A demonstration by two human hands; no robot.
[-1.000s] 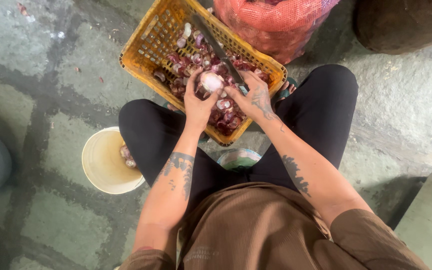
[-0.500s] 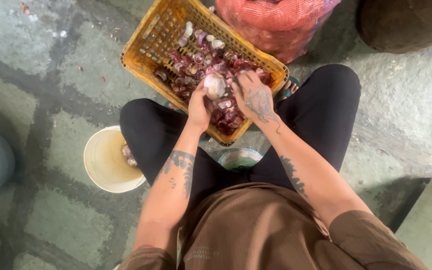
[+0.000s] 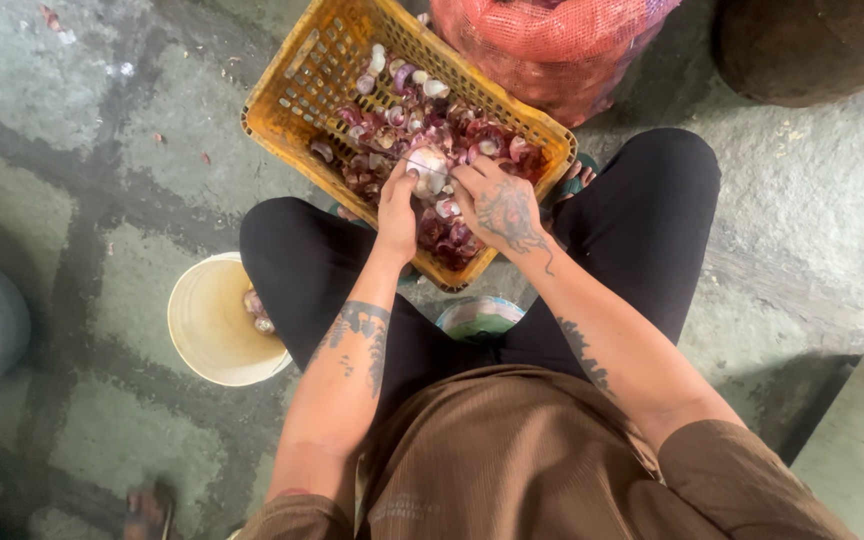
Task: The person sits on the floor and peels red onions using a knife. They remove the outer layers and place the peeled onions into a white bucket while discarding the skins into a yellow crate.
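Both hands have dropped lower over the basket (image 3: 282, 100); left hand (image 3: 397, 205) grips an onion (image 3: 428, 168), right hand (image 3: 497, 205) fingers pinch its skin.

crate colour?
Yellow-orange lattice crate, stained dark in places, best seen in the head view, under both hands.

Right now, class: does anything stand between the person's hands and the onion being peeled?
No. The left hand grips the pale onion directly and the right hand touches it, above the yellow basket.
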